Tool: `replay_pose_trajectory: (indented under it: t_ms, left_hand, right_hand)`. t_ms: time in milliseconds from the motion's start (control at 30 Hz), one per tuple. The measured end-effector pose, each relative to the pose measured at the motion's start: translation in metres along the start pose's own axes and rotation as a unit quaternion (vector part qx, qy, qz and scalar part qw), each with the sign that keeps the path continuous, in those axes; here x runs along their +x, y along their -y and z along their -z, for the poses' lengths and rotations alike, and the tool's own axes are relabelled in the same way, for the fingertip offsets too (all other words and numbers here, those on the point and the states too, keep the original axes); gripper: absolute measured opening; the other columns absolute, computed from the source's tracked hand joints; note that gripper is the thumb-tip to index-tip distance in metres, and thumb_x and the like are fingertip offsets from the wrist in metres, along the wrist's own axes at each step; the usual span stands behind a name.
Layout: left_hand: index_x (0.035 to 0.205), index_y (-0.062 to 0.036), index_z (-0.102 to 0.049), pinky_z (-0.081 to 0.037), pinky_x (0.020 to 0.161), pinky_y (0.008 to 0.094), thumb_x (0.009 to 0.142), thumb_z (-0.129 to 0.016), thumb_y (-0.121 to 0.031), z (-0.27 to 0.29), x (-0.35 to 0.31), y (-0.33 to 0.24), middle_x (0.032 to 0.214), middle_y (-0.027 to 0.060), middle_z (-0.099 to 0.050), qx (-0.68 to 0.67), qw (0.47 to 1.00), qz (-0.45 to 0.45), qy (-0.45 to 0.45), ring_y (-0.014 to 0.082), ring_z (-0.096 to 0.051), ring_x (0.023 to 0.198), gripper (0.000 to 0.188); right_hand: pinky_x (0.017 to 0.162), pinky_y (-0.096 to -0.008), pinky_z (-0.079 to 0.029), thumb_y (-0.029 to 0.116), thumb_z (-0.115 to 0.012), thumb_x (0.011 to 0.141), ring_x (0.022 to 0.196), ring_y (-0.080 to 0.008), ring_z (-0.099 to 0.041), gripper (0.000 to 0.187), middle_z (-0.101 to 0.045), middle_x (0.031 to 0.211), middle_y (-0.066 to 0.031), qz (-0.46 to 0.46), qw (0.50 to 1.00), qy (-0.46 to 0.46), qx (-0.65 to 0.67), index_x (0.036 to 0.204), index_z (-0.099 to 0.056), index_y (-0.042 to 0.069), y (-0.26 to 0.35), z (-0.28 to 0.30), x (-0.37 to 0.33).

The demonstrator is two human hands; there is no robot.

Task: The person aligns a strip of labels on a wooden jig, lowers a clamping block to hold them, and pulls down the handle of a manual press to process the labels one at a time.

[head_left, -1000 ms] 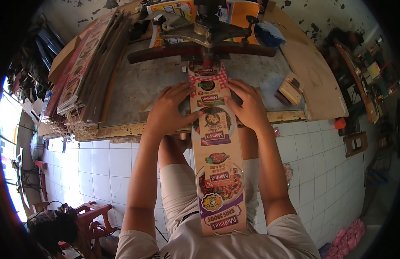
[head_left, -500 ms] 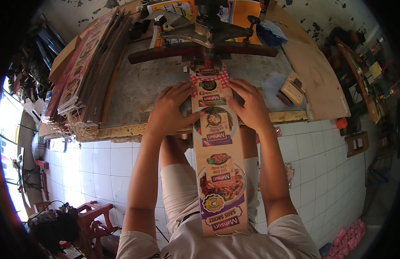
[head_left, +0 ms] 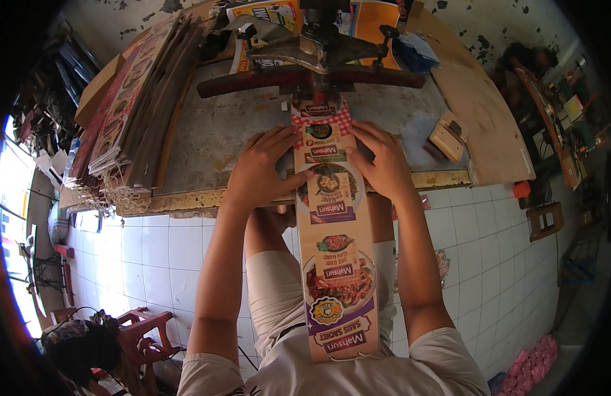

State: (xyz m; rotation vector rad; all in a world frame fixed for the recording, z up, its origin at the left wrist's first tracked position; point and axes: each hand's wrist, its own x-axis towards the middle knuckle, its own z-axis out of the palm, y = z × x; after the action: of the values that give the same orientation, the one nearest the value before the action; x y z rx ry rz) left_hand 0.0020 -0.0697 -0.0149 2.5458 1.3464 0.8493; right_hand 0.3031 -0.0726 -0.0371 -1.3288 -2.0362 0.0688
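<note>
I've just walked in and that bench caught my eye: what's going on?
A person's left hand and right hand touch opposite edges of a long printed strip. Its far end reaches a metal press at the worktable; its near end is by the person's shirt. Printed panels are stacked at the left.

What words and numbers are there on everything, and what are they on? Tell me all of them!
I won't copy the words, but here's where they are:
Long printed strip: dark red labels with big, readable white lettering, upside down in this view.
Round yellow badge on the strip: small lettering, hard to read.
Yellow sheet behind the press: bold letters, partly hidden.
Stacked boards at left: too slanted and small to read.
</note>
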Motion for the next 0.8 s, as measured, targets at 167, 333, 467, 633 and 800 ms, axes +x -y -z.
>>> replay_pose_trajectory:
  t_ms: [167, 333, 467, 633, 800]
  left_hand:
    - [0.150, -0.0063, -0.071, -0.040, 0.132, 0.0559, 0.084, -0.094, -0.044, 0.001, 0.000, 0.000, 0.159, 0.0138, -0.068, -0.005, 1.000, -0.002, -0.004, 0.0335, -0.056, 0.156, 0.078]
    - [0.149, -0.0062, -0.071, -0.040, 0.132, 0.0560, 0.084, -0.094, -0.043, 0.001, 0.000, 0.000, 0.158, 0.0139, -0.068, -0.004, 1.000, -0.004, -0.005, 0.0340, -0.056, 0.156, 0.079]
    - [0.149, -0.0059, -0.071, -0.040, 0.132, 0.0560, 0.084, -0.094, -0.042, 0.001, 0.000, 0.001, 0.157, 0.0144, -0.068, -0.002, 1.000, -0.007, -0.007, 0.0345, -0.057, 0.155, 0.079]
    - [0.148, -0.0052, -0.071, -0.041, 0.131, 0.0555, 0.083, -0.094, -0.041, 0.003, -0.001, 0.000, 0.156, 0.0156, -0.069, -0.014, 1.000, -0.010, -0.016, 0.0355, -0.058, 0.154, 0.077]
    - [0.147, -0.0044, -0.072, -0.041, 0.130, 0.0548, 0.083, -0.094, -0.039, 0.004, 0.000, -0.003, 0.155, 0.0162, -0.070, -0.027, 1.000, 0.001, -0.008, 0.0360, -0.058, 0.153, 0.076]
  right_hand:
    - [0.122, -0.0502, -0.044, 0.032, -0.078, 0.104, 0.146, -0.0317, -0.060, 0.047, -0.069, 0.152, -0.0119, 0.000, 1.000, 0.002, 0.002, 0.141, -0.074, 0.004, 0.005, 0.003, 0.001]
    - [0.123, -0.0505, -0.044, 0.033, -0.078, 0.105, 0.146, -0.0319, -0.060, 0.047, -0.069, 0.152, -0.0115, -0.003, 1.000, 0.005, 0.005, 0.142, -0.074, 0.004, 0.004, 0.004, 0.001]
    - [0.123, -0.0508, -0.044, 0.033, -0.078, 0.105, 0.148, -0.0324, -0.059, 0.047, -0.069, 0.153, -0.0114, -0.001, 1.000, 0.003, -0.003, 0.141, -0.075, 0.004, 0.003, 0.002, 0.001]
    - [0.123, -0.0509, -0.045, 0.032, -0.078, 0.105, 0.149, -0.0332, -0.059, 0.046, -0.070, 0.152, -0.0114, -0.001, 1.000, -0.002, 0.001, 0.141, -0.075, 0.004, 0.005, 0.002, 0.000]
    - [0.119, -0.0513, -0.048, 0.023, -0.080, 0.103, 0.142, -0.0364, -0.062, 0.040, -0.071, 0.147, -0.0138, -0.039, 0.995, -0.071, 0.051, 0.137, -0.075, 0.004, 0.005, 0.012, -0.008]
